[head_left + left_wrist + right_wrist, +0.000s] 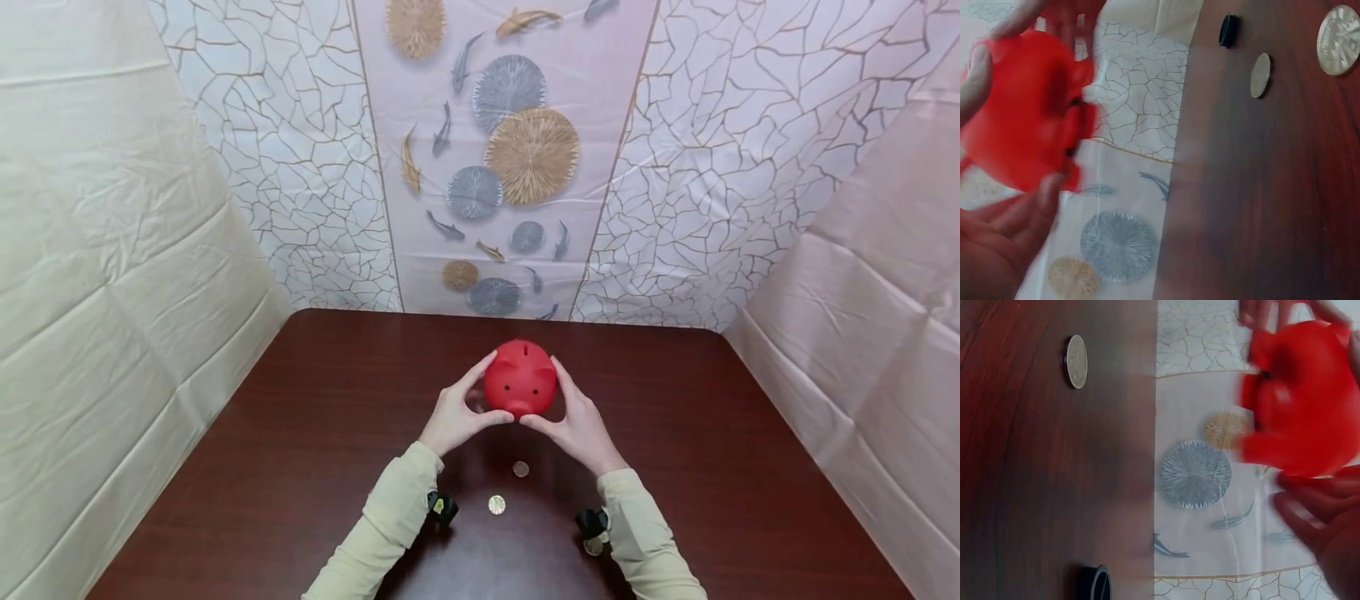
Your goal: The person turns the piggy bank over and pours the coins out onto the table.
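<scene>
A red piggy bank (520, 379) is held up above the table between two hands, its face and snout toward the head camera and its coin slot on top. My left hand (455, 417) grips its left side, fingers along the side and thumb under the snout. On the other side my right hand (581, 423) grips it the same way, the two thumb tips close together. Both wrist views show the piggy bank blurred. Below it a silvery coin (521, 469) and a golden coin (497, 504) lie on the table.
The dark brown table (337, 417) has another coin (593, 546) beside the right wrist camera. A small round black plug (1096, 584) lies on the wood, hidden in the head view. Behind the table hangs a patterned cloth (480, 250); plain cloth walls (112, 292) flank it.
</scene>
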`<state>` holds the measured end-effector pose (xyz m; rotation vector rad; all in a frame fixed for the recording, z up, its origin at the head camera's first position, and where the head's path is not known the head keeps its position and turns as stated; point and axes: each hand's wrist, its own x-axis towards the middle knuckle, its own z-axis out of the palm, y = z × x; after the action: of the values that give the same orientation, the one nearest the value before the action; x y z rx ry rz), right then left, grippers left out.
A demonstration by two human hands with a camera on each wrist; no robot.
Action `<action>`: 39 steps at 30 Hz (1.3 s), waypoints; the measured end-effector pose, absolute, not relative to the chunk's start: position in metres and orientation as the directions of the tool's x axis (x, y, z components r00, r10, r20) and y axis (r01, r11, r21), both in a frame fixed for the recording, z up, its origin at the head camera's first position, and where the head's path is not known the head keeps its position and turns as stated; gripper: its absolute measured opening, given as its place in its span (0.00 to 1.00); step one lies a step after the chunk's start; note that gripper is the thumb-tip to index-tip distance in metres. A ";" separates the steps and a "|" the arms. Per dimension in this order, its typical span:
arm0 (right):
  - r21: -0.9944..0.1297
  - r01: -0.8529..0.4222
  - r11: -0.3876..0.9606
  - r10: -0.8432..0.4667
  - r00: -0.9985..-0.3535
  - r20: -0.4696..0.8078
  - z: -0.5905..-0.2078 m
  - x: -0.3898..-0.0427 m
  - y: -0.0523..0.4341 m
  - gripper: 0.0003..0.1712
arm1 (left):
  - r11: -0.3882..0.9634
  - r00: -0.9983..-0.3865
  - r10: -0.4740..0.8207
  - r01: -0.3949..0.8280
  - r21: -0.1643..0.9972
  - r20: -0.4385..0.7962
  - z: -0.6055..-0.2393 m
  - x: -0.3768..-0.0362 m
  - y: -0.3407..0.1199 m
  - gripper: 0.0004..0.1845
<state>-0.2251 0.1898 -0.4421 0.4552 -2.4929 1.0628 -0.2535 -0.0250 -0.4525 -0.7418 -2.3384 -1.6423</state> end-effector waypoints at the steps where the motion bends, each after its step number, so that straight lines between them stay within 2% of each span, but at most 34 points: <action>1: -0.621 -0.367 0.693 -0.123 -0.908 0.400 -0.443 -0.225 0.189 0.55 | 0.297 -0.885 0.283 0.448 0.844 0.370 -0.454 -0.254 -0.025 0.45; 5: -0.586 -0.201 0.785 -0.067 -0.968 0.242 -0.450 -0.224 0.185 0.45 | 0.384 -0.948 0.247 0.288 0.877 0.203 -0.457 -0.252 -0.024 0.39; 9: -0.524 -0.167 0.835 -0.025 -0.963 0.268 -0.450 -0.226 0.179 0.32 | 0.422 -0.975 0.195 0.181 0.888 0.106 -0.450 -0.250 -0.022 0.38; 12: -0.512 -0.148 0.846 -0.004 -0.963 0.271 -0.447 -0.226 0.177 0.30 | 0.474 -0.983 0.162 0.156 0.867 0.088 -0.443 -0.248 -0.021 0.38; 18: -0.545 -0.114 0.831 0.011 -0.975 0.221 -0.441 -0.225 0.175 0.33 | 0.515 -0.989 0.130 0.128 0.848 0.070 -0.438 -0.248 -0.022 0.38; 23: -0.486 -0.132 0.864 -0.013 -0.971 0.239 -0.438 -0.225 0.177 0.33 | 0.473 -0.980 0.175 0.172 0.864 0.100 -0.442 -0.251 -0.024 0.38; 25: -0.488 -0.132 0.863 -0.018 -0.973 0.232 -0.437 -0.225 0.179 0.37 | 0.435 -0.974 0.195 0.192 0.880 0.116 -0.444 -0.252 -0.024 0.37; 31: -0.613 -0.142 0.777 -0.040 -0.983 0.178 -0.435 -0.225 0.184 0.49 | 0.300 -0.951 0.233 0.271 0.915 0.205 -0.447 -0.256 -0.027 0.36; 35: -0.711 -0.242 0.660 -0.086 -0.965 0.248 -0.438 -0.225 0.184 0.53 | 0.211 -0.921 0.279 0.335 0.918 0.271 -0.447 -0.255 -0.027 0.40; 39: -0.712 -0.393 0.582 -0.129 -0.909 0.397 -0.442 -0.227 0.182 0.59 | 0.141 -0.884 0.316 0.402 0.905 0.344 -0.444 -0.252 -0.027 0.48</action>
<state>-0.2269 0.1816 -0.4416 0.4268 -2.5129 1.2394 -0.2524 -0.0265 -0.4444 -0.7316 -2.3181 -1.8769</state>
